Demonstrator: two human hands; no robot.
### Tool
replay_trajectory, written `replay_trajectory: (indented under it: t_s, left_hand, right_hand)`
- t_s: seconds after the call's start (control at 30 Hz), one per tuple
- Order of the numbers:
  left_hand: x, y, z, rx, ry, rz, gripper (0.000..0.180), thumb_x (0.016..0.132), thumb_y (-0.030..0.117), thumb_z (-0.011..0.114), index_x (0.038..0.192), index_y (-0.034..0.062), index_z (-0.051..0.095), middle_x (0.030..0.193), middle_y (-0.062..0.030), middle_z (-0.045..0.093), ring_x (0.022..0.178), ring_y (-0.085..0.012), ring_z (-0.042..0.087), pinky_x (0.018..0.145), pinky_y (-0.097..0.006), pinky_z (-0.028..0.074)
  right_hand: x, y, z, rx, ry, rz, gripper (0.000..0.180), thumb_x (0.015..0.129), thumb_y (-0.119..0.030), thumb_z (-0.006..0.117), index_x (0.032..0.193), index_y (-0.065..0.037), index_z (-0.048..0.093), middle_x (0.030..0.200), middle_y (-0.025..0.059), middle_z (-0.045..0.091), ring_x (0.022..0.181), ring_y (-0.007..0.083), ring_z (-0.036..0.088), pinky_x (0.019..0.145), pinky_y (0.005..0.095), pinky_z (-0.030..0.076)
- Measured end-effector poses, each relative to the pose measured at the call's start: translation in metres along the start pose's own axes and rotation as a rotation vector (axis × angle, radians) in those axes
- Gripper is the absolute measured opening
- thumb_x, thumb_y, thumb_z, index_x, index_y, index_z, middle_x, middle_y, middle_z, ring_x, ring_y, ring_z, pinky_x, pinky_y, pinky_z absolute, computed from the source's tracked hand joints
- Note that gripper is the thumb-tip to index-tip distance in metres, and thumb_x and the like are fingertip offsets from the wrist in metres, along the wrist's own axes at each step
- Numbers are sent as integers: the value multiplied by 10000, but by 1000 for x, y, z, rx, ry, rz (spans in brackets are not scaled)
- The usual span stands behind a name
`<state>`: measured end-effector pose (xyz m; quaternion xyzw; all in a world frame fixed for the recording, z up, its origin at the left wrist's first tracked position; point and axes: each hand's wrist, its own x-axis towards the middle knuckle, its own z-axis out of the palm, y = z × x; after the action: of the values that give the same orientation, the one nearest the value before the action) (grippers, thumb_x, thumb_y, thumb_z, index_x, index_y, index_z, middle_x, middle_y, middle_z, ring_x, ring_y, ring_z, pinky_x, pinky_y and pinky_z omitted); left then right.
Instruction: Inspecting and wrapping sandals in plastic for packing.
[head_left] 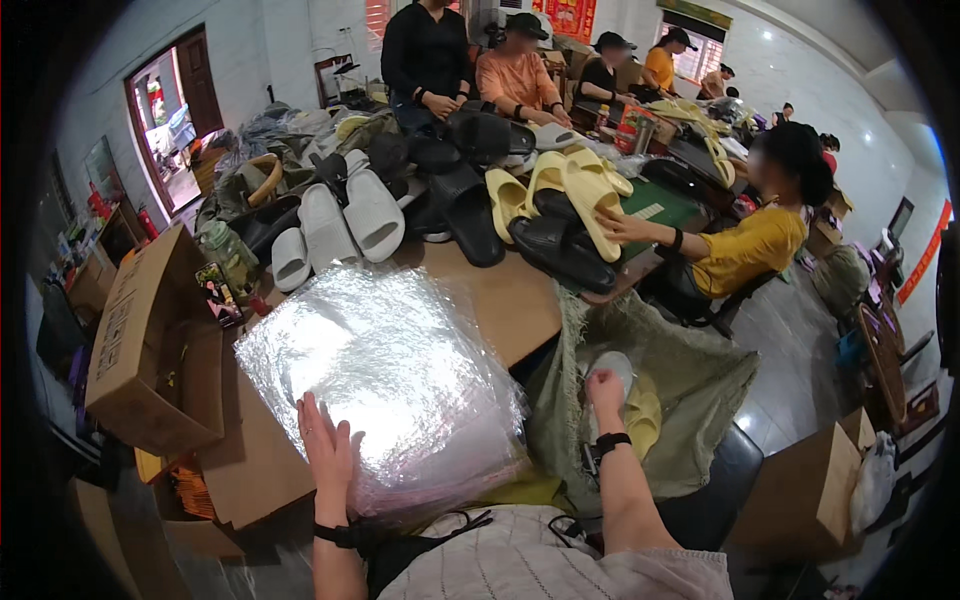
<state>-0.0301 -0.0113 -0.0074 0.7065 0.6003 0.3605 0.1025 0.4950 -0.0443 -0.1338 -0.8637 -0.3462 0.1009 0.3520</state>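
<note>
My left hand (326, 445) lies flat, fingers stretched, on a shiny stack of clear plastic bags (400, 350) on the table in front of me. To the right, my right hand (604, 388) is closed at the near end of a light grey slide slipper (613, 364) in the mouth of a green woven sack (690, 370); the fingertips are partly hidden. Below that slipper, pale yellow slippers (643, 418) lie inside the sack. Beyond the bags, grey slippers (327, 226), black slippers (466, 215) and yellow slippers (508, 203) are heaped on the table.
An open cardboard box (150, 350) stands at left, near a green jar (228, 258). A co-worker in yellow (750, 250) at right handles a yellow slipper. Further co-workers (520, 80) sit or stand behind the heap. Another cardboard box (800, 490) is at lower right.
</note>
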Motion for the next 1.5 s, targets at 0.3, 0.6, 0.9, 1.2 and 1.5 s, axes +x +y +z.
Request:
replay_trajectory:
  t_s: [0.3,0.6,0.9,1.2,1.5]
  left_hand:
    - [11,15,16,-45,28,73,743,919,204,605,1530,-35,256,1553,-255,325,1459,-448,235,1189,-510,225]
    - [10,15,16,-7,19,49,755,896,242,633,1501,-56,293,1524,-291,352,1447,-467,255,1188,-506,238]
    - [9,15,13,-12,44,85,734,924,249,606,1482,-105,286,1510,-305,369,1440,-488,259,1190,-509,224]
    - [10,25,8,-26,18,58,768,920,260,609,1489,-122,264,1511,-306,372,1450,-492,241,1198,-506,206]
    - [9,23,9,-6,45,28,775,896,253,662,1466,-124,296,1500,-329,369,1434,-512,254,1195,-518,213]
  right_hand:
    - [88,-102,-73,57,391,-559,346,831,-168,729,1142,-79,608,1289,148,565,1207,366,508,963,475,449]
    - [130,-137,-43,-386,260,-308,373,820,-258,767,1170,-191,659,1273,51,573,1236,281,511,1008,552,377]
    - [51,-124,-52,-115,338,-788,266,800,-224,766,1047,-148,702,1055,25,655,1054,275,587,893,475,397]
    - [-43,-193,-25,341,114,-1065,259,732,-112,805,965,-36,723,876,102,647,817,313,619,736,405,478]
    - [-56,-234,-10,230,-78,-1017,305,768,-255,810,990,-70,714,989,120,628,961,337,591,830,433,476]
